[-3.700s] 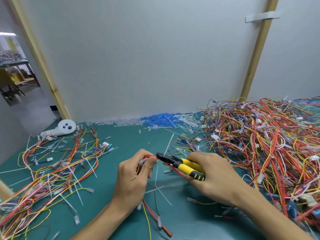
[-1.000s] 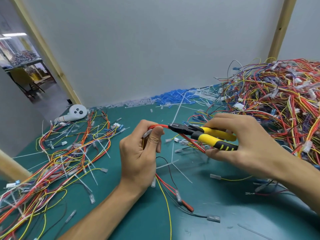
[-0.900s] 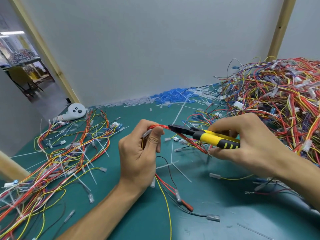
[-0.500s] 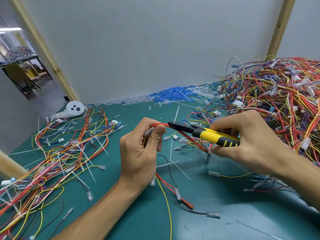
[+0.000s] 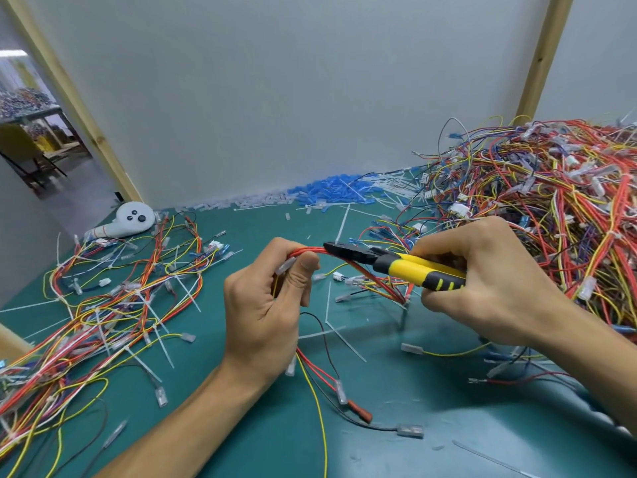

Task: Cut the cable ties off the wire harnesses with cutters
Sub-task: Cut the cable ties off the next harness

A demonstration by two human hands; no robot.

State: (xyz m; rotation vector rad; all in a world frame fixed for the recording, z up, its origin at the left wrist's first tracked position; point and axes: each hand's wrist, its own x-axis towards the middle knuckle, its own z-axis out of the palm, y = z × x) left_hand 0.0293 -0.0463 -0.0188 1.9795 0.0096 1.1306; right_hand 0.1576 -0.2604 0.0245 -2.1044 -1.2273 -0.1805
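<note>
My left hand (image 5: 265,312) grips a small wire harness (image 5: 372,276) of red, yellow and black wires above the green mat, thumb pressed on a clear connector. My right hand (image 5: 482,281) holds yellow-and-black cutters (image 5: 410,269) by the handles. The black jaws sit against the red wires just right of my left thumb. Whether a cable tie lies between the jaws is too small to tell. The harness's loose ends (image 5: 331,384) hang below my left hand onto the mat.
A big heap of tangled harnesses (image 5: 537,201) fills the right side. Spread-out harnesses (image 5: 103,298) lie at the left with cut white ties among them. Blue and clear scraps (image 5: 331,194) line the back wall. A white controller (image 5: 127,224) lies at the back left.
The cutter jaws have edged a little left along the red wires toward my left thumb. Both hands keep their holds.
</note>
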